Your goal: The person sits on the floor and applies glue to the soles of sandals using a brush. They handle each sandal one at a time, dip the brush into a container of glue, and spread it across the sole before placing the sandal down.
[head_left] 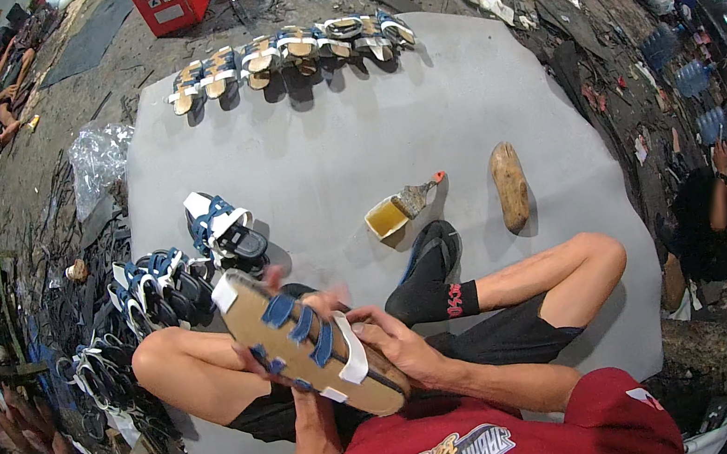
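Observation:
Across my lap lies a partly made sandal (306, 344), tilted, its tan sole facing up with blue and white straps folded onto it. A brown form, apparently a wooden last, shows along its right edge. My left hand (257, 363) closes round its left side, partly hidden behind the sole. My right hand (405, 348) is closed on the right side, by the white strap; some fingertips beyond the sole are blurred. Ahead of my knees are a yellow glue tub (386, 218), a brush (420, 195) resting at it, and a wooden shoe last (511, 189).
Blue-and-white sandals (228, 233) stand at my left, with more sandals (161, 290) beside my knee. A row of tan-soled sandals (290, 50) lines the far edge of the grey mat (313, 140). A red box (172, 2) stands beyond. People sit at both sides.

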{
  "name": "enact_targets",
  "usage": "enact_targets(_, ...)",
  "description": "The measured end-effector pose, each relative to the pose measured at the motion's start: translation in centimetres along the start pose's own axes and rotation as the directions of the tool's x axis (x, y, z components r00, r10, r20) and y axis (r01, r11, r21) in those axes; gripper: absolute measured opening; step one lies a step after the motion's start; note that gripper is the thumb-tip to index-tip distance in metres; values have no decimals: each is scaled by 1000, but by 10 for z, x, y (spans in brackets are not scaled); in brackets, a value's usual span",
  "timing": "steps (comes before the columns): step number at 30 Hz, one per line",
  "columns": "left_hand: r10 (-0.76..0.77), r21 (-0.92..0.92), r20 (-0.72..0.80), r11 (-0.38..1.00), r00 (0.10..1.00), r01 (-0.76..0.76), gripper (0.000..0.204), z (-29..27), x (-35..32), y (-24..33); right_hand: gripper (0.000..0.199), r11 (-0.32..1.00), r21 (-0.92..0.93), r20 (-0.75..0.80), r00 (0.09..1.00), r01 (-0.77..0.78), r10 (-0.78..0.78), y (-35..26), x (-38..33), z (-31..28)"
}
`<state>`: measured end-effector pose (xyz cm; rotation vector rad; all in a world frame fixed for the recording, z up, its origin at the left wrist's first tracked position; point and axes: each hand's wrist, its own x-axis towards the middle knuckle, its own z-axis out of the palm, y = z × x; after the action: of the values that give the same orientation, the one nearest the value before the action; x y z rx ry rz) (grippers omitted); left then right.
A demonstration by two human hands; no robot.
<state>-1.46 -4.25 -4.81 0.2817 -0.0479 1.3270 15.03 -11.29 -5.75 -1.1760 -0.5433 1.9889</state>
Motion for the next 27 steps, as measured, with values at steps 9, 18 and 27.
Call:
enact_targets(9, -416, 22, -426, 883, 803, 469, 111, -40, -52, -12, 62, 948, -317, -775, 579, -8, -254, -44, 176, -274)
enact_targets(18, -327, 207, -687, 767, 649, 607, 110, -21, -68, -19, 26, 998, 56, -276, 961, -11, 26, -98, 172, -248)
enact_targets(27, -398, 159, -670, 748, 627, 645, 111, -21, -63, -30, 25, -10, -847, 485, 765, 531, -425, -100, 155, -207)
